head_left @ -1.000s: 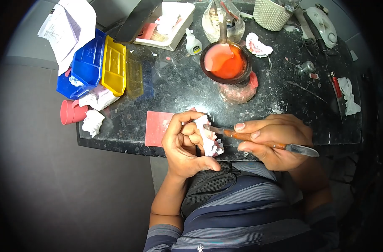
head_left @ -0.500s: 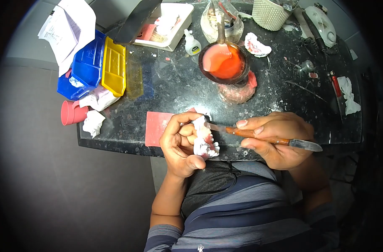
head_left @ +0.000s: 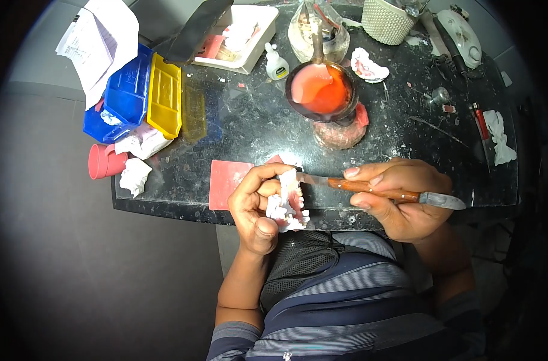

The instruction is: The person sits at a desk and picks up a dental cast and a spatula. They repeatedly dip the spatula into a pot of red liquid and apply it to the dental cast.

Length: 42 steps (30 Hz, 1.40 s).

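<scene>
A white dental cast with pink wax and a row of teeth (head_left: 293,201) is held in my left hand (head_left: 254,204), its fingers and thumb around the cast's left side. My right hand (head_left: 400,198) grips a wax knife by its wooden handle (head_left: 370,188). The knife's left blade touches or nearly touches the upper end of the cast; its broader blade sticks out to the right. Behind my left hand lies a pink wax sheet (head_left: 226,183). Beyond my hands, a round pan (head_left: 322,90) holds melted red wax and a paler piece, above a glass burner (head_left: 339,133).
Blue (head_left: 126,90) and yellow (head_left: 165,96) bins, papers and a pink cup (head_left: 105,161) are at the left. A white tray (head_left: 250,57), small bottle (head_left: 276,63) and woven basket (head_left: 387,23) stand at the back. Several tools lie at the right.
My left hand has turned the cast, so its pink inner side and teeth show more. The knife has shifted slightly to the right.
</scene>
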Motion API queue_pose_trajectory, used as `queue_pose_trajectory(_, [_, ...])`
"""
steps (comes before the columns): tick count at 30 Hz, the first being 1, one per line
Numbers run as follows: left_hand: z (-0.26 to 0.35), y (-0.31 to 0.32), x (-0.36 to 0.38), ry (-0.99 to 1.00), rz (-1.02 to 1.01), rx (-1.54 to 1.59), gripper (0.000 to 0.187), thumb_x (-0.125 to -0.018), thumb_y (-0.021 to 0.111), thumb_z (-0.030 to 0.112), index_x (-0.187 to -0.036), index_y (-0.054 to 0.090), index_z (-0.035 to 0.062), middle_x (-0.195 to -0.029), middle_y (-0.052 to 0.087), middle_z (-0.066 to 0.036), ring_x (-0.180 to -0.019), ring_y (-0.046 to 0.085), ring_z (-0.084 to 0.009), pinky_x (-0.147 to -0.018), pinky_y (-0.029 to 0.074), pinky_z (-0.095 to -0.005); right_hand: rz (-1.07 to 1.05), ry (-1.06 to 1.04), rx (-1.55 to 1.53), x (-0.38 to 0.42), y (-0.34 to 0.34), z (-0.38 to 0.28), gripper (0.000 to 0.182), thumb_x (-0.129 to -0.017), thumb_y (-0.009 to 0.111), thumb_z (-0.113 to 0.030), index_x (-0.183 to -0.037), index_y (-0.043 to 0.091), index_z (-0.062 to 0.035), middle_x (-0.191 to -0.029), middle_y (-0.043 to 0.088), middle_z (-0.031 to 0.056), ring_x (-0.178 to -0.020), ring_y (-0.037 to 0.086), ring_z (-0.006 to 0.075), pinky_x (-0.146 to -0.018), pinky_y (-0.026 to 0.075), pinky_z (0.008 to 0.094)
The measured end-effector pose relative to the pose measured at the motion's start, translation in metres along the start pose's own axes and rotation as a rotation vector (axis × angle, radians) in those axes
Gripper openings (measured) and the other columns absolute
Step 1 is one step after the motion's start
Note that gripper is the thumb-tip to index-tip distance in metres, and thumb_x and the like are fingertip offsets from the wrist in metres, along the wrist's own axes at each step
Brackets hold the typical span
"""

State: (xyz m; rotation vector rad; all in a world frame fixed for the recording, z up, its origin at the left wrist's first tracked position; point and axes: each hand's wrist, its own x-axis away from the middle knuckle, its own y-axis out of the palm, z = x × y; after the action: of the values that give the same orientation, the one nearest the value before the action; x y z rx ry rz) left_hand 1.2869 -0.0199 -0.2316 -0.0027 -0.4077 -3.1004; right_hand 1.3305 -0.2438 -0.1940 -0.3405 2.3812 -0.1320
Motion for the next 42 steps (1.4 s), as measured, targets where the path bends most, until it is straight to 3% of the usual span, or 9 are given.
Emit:
queue_pose_trajectory(8, [0.003, -0.002, 0.0, -0.005, -0.052, -0.008, 0.109, -0.078, 0.055, 0.086, -0.117, 0.057, -0.0166, -0.071, 0.06, -0.005, -0.06, 0.057, -0.0092, -0.055, 0.043, -0.0211, 0.307, -0.048, -0.166, -0.002, -0.017, 0.002, 0.024, -0.088, 0.069, 0.008, -0.108, 0.055, 0.0061, -0.104, 0.069, 0.0281, -0.097, 0.073, 0.0318, -0.085, 0.063, 0.0389])
queue_pose_trajectory(9, [0.003, -0.003, 0.001, -0.001, -0.062, -0.019, 0.109, -0.078, 0.054, 0.086, -0.118, 0.057, -0.0161, -0.072, 0.062, -0.006, -0.061, 0.058, -0.0091, -0.058, 0.043, -0.0205, 0.28, -0.145, -0.078, -0.004, -0.022, 0.012, 0.026, -0.093, 0.065, 0.003, -0.117, 0.054, 0.001, -0.111, 0.068, 0.0293, -0.066, 0.063, 0.0107, -0.06, 0.054, 0.0208])
queue_pose_trajectory(10, [0.003, -0.003, 0.001, 0.002, -0.062, -0.021, 0.109, -0.078, 0.054, 0.086, -0.118, 0.057, -0.0161, -0.072, 0.062, -0.006, -0.061, 0.058, -0.0091, -0.058, 0.043, -0.0205, 0.28, -0.148, -0.08, -0.004, -0.023, 0.012, 0.026, -0.093, 0.065, 0.003, -0.117, 0.054, 0.001, -0.111, 0.068, 0.0293, -0.066, 0.063, 0.0107, -0.06, 0.054, 0.0208])
queue_pose_trajectory(12, [0.003, -0.001, 0.001, 0.019, -0.05, -0.032, 0.11, -0.078, 0.053, 0.087, -0.118, 0.057, -0.0157, -0.075, 0.065, -0.007, -0.062, 0.058, -0.0087, -0.059, 0.043, -0.0207, 0.335, -0.112, 0.001, -0.007, -0.025, 0.01, 0.025, -0.09, 0.067, 0.009, -0.111, 0.054, 0.0073, -0.108, 0.068, 0.0294, -0.101, 0.071, 0.0335, -0.085, 0.063, 0.0395])
queue_pose_trajectory(16, [0.0, -0.006, 0.0, 0.015, -0.084, -0.051, 0.112, -0.077, 0.051, 0.089, -0.118, 0.057, -0.0157, -0.073, 0.065, -0.007, -0.062, 0.058, -0.0085, -0.058, 0.042, -0.0212, 0.241, -0.077, 0.139, -0.011, -0.023, 0.008, 0.025, -0.09, 0.066, 0.009, -0.112, 0.054, 0.0075, -0.109, 0.068, 0.03, -0.101, 0.071, 0.034, -0.085, 0.063, 0.0401])
queue_pose_trajectory(24, [0.004, -0.004, 0.0, -0.017, -0.074, -0.05, 0.114, -0.077, 0.047, 0.091, -0.116, 0.058, -0.0158, -0.07, 0.064, -0.006, -0.058, 0.055, -0.0072, -0.054, 0.037, -0.0198, 0.113, 0.131, -0.442, -0.003, -0.009, 0.0, 0.03, -0.086, 0.07, 0.01, -0.112, 0.056, 0.0046, -0.104, 0.07, 0.0256, -0.101, 0.072, 0.0335, -0.085, 0.063, 0.0428])
queue_pose_trajectory(29, [0.007, -0.001, -0.001, -0.019, -0.04, -0.06, 0.115, -0.077, 0.046, 0.091, -0.116, 0.058, -0.0157, -0.068, 0.063, -0.006, -0.057, 0.054, -0.0063, -0.054, 0.036, -0.0196, -0.046, 0.127, -0.211, -0.007, -0.005, -0.004, 0.02, -0.081, 0.079, 0.003, -0.096, 0.065, 0.0027, -0.088, 0.073, 0.0198, -0.088, 0.075, 0.0265, -0.077, 0.063, 0.0357])
queue_pose_trajectory(31, [0.005, -0.008, -0.001, 0.015, -0.126, -0.173, 0.118, -0.082, 0.032, 0.092, -0.114, 0.056, -0.0186, -0.081, 0.07, -0.016, -0.063, 0.061, -0.0128, -0.059, 0.045, -0.0218, 0.006, 0.157, -0.187, -0.005, 0.0, -0.003, 0.018, -0.079, 0.082, 0.001, -0.09, 0.067, 0.0026, -0.087, 0.074, 0.0188, -0.084, 0.076, 0.0254, -0.072, 0.061, 0.0315])
queue_pose_trajectory(42, [0.007, -0.008, -0.001, 0.01, -0.125, -0.182, 0.117, -0.081, 0.032, 0.092, -0.114, 0.056, -0.0177, -0.083, 0.07, -0.017, -0.064, 0.062, -0.0129, -0.06, 0.046, -0.0219, -0.023, 0.168, -0.152, -0.004, 0.004, -0.004, 0.019, -0.078, 0.084, -0.002, -0.087, 0.067, 0.0011, -0.087, 0.074, 0.0176, -0.08, 0.075, 0.0225, -0.068, 0.06, 0.0305])
